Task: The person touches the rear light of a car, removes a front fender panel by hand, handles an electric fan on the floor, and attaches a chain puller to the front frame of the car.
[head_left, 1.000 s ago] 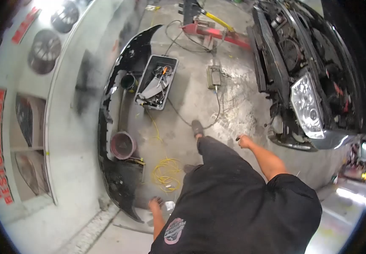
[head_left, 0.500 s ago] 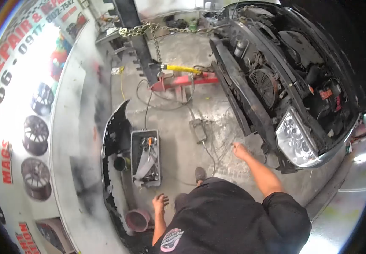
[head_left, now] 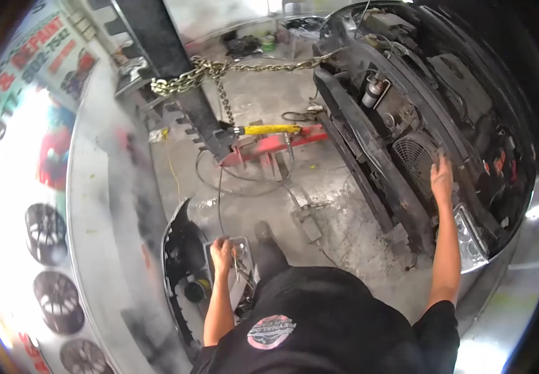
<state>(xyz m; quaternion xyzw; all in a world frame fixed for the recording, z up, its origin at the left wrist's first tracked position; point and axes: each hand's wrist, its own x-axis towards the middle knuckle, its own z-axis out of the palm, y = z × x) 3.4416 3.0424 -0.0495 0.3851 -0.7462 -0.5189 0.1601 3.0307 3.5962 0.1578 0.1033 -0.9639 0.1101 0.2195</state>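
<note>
My left hand is above the grey plastic bin on the floor, its fingers curled inward. Whether it holds anything is hidden from this angle. Tools lie in the bin, partly covered by my forearm. My right hand reaches over the exposed front of the car, beside the round radiator fan and the dark upper crossbar. Its fingers point forward, slightly apart and a little blurred, with nothing seen in them. Under my right forearm is the headlight.
A chain runs from a black post to the car. A yellow hydraulic cylinder lies along a red beam, with hoses on the floor. A removed black bumper stands beside the bin, near the left wall.
My right hand has moved forward and right, from above the floor to over the car's front. My left hand has come forward over the bin, and my body has stepped ahead.
</note>
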